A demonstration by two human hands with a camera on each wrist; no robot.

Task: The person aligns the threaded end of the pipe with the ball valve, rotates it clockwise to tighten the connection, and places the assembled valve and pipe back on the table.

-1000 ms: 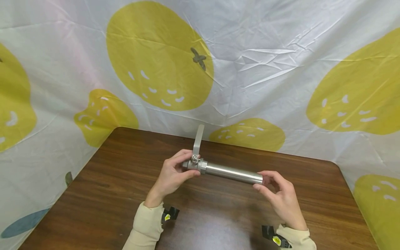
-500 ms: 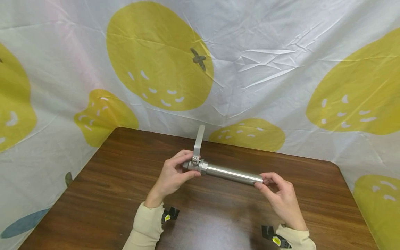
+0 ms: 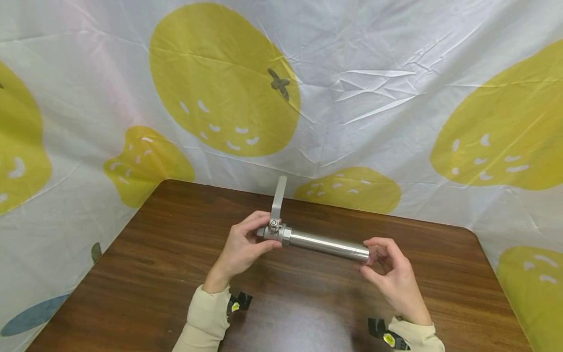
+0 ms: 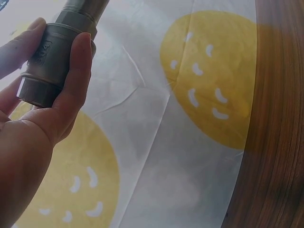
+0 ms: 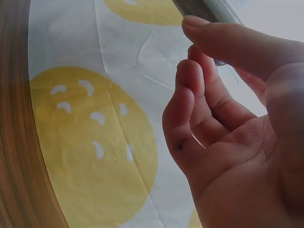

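Note:
A steel ball valve (image 3: 273, 235) is gripped by my left hand (image 3: 241, 247), thumb in front and fingers behind its body. Its flat lever handle (image 3: 278, 199) points up and away from me. From the valve's hex end a shiny metal pipe (image 3: 330, 245) runs to the right, sloping slightly down in the head view. My right hand (image 3: 396, 276) holds the pipe's far end between thumb and curled fingers. In the left wrist view the valve body (image 4: 50, 57) shows raised markings. The right wrist view has the thumb (image 5: 223, 38) overlapping the pipe end.
Valve and pipe are held over a brown wood-grain table (image 3: 176, 254). Behind it hangs a white cloth (image 3: 360, 112) printed with large yellow fruit. Each wrist wears a black strap camera mount, such as the left mount (image 3: 239, 302).
My right thumb has slid down off the front of the pipe end to its lower edge, and the index finger has shifted up. The left hand and valve stay nearly still.

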